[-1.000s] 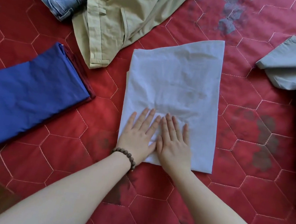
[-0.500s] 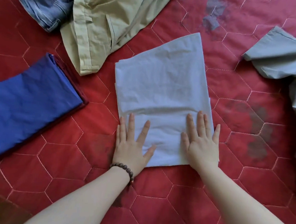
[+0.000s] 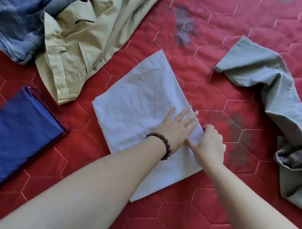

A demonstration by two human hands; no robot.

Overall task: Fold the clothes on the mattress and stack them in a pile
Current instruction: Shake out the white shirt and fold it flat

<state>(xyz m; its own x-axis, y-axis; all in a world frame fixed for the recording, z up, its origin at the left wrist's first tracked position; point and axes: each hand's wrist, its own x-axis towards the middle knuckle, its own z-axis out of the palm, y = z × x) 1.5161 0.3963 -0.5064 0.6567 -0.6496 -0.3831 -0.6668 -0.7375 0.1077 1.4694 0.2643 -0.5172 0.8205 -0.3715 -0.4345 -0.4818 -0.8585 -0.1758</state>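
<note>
folded pale cloth (image 3: 144,102) lies mid-mattress (image 3: 209,223), turned diagonal. left hand (image 3: 176,130) rests flat on its right part, fingers (image 3: 185,114) straight. right hand (image 3: 210,145) at the cloth's right edge, fingers curled, pinching the edge. blue folded cloth (image 3: 12,133) on a dark red one at left. unfolded: jeans (image 3: 16,20), khaki garment (image 3: 83,38), grey garment (image 3: 278,101).

place: home, bedroom | evidence: red quilted mattress (image 3: 209,223) with hexagon stitching and worn grey patches | around it: jeans (image 3: 17,16) and khaki trousers (image 3: 83,38) at mattress's far-left, folded blue cloth (image 3: 10,136) on its left
</note>
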